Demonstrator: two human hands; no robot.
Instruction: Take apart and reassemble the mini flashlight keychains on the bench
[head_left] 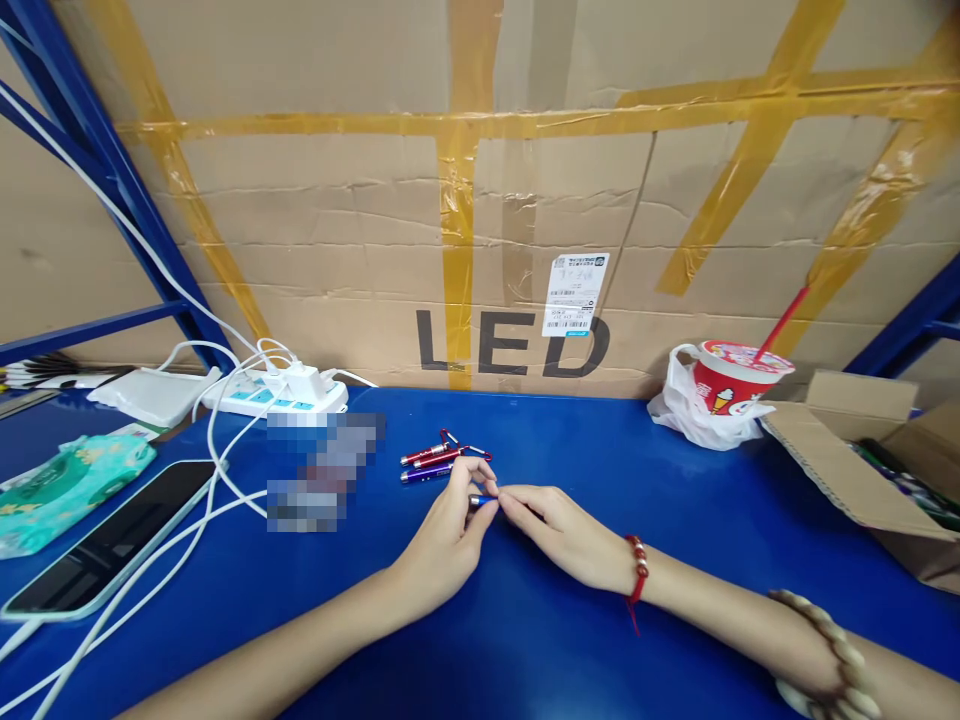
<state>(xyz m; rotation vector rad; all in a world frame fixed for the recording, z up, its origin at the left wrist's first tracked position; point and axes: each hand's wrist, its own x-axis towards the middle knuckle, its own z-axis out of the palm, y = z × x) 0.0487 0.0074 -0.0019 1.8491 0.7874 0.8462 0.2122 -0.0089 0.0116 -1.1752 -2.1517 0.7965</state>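
My left hand [454, 525] and my right hand [559, 530] meet at the middle of the blue table [525, 640]. Between their fingertips they pinch a small blue keychain torch [482, 499], mostly hidden by the fingers. Just beyond my left hand lie three more small torches: two red ones [431, 455] with clips and a purple one [426, 473]. A red bead bracelet sits on my right wrist [637, 570].
A phone [105, 545] and a green wipes pack [60, 490] lie at the left, with white cables and a power strip [277, 395]. A red cup in a plastic bag [724, 395] and an open cardboard box [877, 470] stand at the right. A taped carton wall closes the back.
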